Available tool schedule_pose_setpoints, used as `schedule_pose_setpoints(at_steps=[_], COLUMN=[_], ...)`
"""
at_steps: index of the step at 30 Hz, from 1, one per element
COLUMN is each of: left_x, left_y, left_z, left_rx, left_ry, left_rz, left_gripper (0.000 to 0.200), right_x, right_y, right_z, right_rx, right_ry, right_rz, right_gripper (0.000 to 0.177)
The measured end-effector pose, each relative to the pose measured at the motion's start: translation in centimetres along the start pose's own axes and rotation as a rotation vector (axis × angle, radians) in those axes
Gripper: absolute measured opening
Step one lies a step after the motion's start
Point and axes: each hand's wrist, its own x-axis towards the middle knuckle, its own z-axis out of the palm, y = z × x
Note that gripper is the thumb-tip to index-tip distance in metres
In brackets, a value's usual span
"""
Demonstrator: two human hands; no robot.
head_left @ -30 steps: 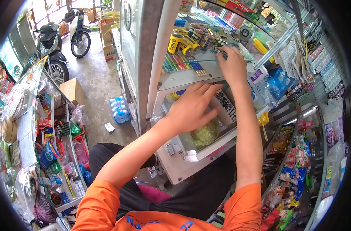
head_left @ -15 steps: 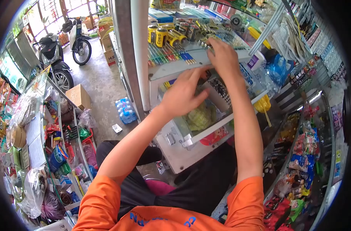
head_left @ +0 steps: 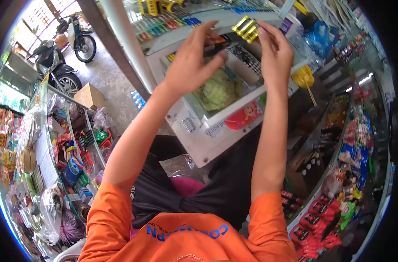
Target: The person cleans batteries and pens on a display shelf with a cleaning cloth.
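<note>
In the head view, my right hand [head_left: 276,54] grips a small pack of gold-and-black batteries [head_left: 245,29] between thumb and fingers, held up above the display case. My left hand [head_left: 188,67] hovers over the left part of an open white-framed drawer [head_left: 236,105], its fingers spread and nothing in it. Inside the drawer lie a yellow-green bundle in clear plastic [head_left: 218,91] and a box of small dark-and-white items [head_left: 246,59]. Part of the drawer's contents is hidden behind my left hand.
Large yellow batteries [head_left: 151,7] and rows of colored pens [head_left: 166,29] fill the case beyond the drawer. A pale post [head_left: 129,43] rises at the left. Packed shelves [head_left: 325,209] flank my right side. Motorbikes [head_left: 54,65] and a cardboard box [head_left: 89,96] stand on the floor.
My right hand has lifted the battery pack from the case and drawn it back toward the right. My left hand has moved slightly left with fingers spread wider. The view has tilted downward.
</note>
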Motion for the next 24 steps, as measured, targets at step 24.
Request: schedule_pose_setpoints(at_steps=[24], left_x=[0.5], left_y=[0.8], left_z=[-0.1], left_rx=[0.025], left_ry=[-0.087], left_rz=[-0.047], left_gripper=[0.052], right_x=[-1.3], right_y=[0.9], right_z=[0.7], right_rx=[0.006], right_ry=[-0.099], right_rz=[0.019], right_gripper=[0.021])
